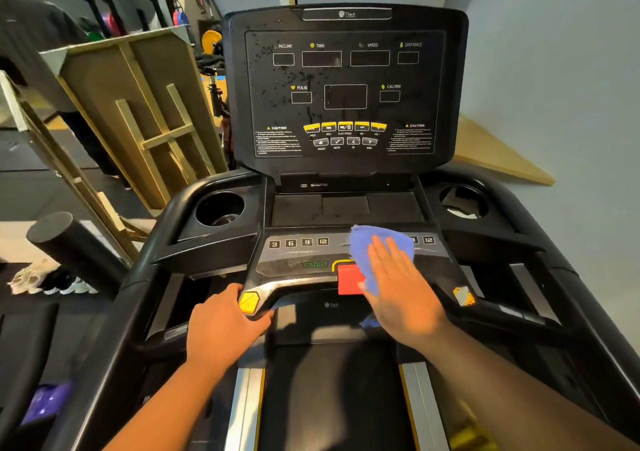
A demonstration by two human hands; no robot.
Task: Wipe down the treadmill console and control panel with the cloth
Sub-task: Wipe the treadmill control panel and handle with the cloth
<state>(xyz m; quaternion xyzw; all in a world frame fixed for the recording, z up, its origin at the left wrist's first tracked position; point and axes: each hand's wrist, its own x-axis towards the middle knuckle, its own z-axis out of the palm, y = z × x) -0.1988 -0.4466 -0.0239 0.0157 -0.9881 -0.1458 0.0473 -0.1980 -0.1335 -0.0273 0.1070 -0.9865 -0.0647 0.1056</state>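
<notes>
Cloth: the blue cloth [377, 246] looks soft, light and limp — it will fold and bunch under a push, so it is better pressed flat under the palm than pinched at a corner; it lies on the right half of the control panel [301, 260], touching the red stop button [349, 279], with a small blue tail showing below the wrist

Right hand: the right hand [398, 288] lies flat on the cloth, fingers straight and slightly spread, pointing up and away towards the console; nothing is curled round the cloth, it is only pressed down

Left hand: the left hand [221, 326] grips the front handle bar just beside the yellow button [249, 301], fingers wrapped under the edge — likely bracing the body

Control panel: hard, glossy plastic with raised keys and a jutting red button; the cloth may snag there, and a firm press could trigger a key

Console: the upright console [346, 87] stands well above the cloth, speckled with droplets on its left half and centre, so by my judgement it is not yet wiped

Tray: the flat tray [346, 206] between the cup holders appears to carry a few wet streaks, though the dark surface makes that hard to tell
</notes>
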